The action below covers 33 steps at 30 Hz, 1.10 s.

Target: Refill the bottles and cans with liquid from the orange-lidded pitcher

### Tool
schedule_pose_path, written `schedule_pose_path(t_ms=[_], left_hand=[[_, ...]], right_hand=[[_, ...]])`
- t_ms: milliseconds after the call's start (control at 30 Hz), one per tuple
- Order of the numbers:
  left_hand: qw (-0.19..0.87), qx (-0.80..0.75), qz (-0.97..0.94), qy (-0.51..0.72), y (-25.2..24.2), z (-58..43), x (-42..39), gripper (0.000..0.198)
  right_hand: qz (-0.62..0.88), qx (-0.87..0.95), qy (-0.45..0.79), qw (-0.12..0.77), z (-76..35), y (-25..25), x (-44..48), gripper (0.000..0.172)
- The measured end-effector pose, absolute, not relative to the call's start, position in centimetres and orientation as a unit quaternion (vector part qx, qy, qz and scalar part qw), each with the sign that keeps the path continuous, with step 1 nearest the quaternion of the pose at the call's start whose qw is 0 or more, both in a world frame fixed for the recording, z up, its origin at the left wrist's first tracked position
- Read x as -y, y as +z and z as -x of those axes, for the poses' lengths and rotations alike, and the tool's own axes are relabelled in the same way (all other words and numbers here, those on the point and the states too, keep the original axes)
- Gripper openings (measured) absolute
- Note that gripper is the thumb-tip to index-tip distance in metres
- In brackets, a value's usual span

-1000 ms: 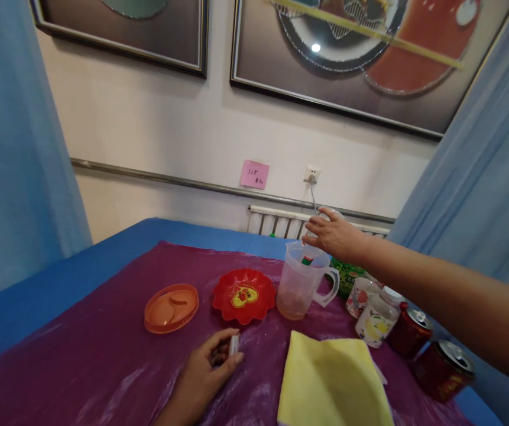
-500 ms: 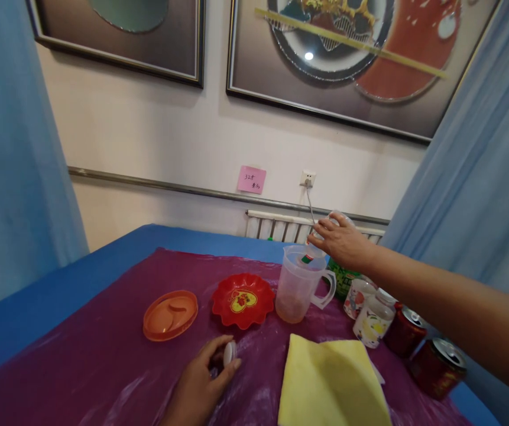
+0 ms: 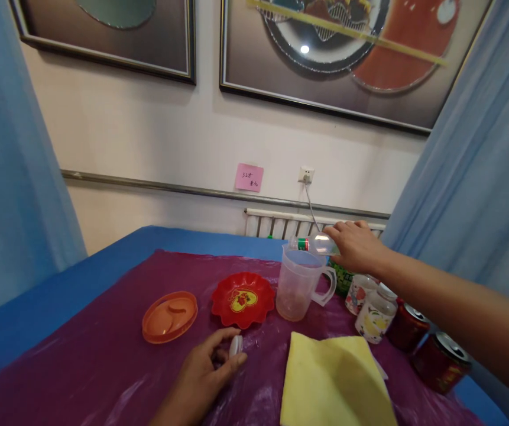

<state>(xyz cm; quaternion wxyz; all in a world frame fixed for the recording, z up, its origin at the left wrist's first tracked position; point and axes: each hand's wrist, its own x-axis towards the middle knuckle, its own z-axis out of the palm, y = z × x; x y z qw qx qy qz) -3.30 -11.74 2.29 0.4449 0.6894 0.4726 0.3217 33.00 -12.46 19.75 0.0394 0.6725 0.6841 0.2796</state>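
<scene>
My right hand (image 3: 355, 244) is closed round a clear plastic bottle (image 3: 323, 244) with a green and red label. The bottle lies nearly level over the rim of a translucent plastic jug (image 3: 293, 290), its neck pointing left. Whether any liquid leaves the bottle I cannot tell. Between the thumb and fingers of my left hand (image 3: 207, 370) is a white round cap (image 3: 235, 345), held low in front of a red scalloped plate (image 3: 261, 299). A yellow cloth (image 3: 334, 384) lies to the right of that hand.
An orange divided dish (image 3: 161, 325) sits on the purple plastic sheet (image 3: 81, 355) at left. Right of the jug stand a green package (image 3: 341, 279), two jars, one with a lemon print (image 3: 375, 319), and two dark red cans, the nearer one (image 3: 441, 364) by the table's edge.
My right hand has turned the bottle from a steep downward tilt inside the jug's mouth to nearly level above its rim. My left hand has shifted slightly right with the cap.
</scene>
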Motion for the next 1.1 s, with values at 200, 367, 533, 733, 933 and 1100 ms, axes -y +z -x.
schedule_pose_path(t_ms=[200,367,533,733,933,1100], left_hand=[[0.474,-0.408,-0.659,0.417,5.9,3.0,10.2,0.059],[0.423,-0.372,-0.61,0.558,10.9,4.3,10.6,0.051],[0.331,-0.372,-0.651,0.573,13.7,5.6,11.7,0.046],[0.256,-0.394,-0.755,0.458,13.6,5.1,11.5,0.041],[0.167,-0.39,-0.803,0.419,15.0,3.6,12.0,0.032],[0.142,-0.359,-0.828,0.406,16.6,2.9,13.0,0.031]], right_hand=[[-0.627,-0.693,0.275,-0.227,-28.6,16.6,17.4,0.054],[-0.509,-0.747,0.033,-0.427,-19.9,9.5,18.5,0.057],[-0.489,-0.698,-0.136,-0.505,-15.1,4.6,15.6,0.057],[-0.455,-0.703,-0.14,-0.528,-14.5,0.8,13.6,0.065],[-0.456,-0.709,-0.034,-0.537,-15.2,-0.5,13.6,0.075],[-0.451,-0.696,0.032,-0.558,-15.6,-0.3,13.9,0.08]])
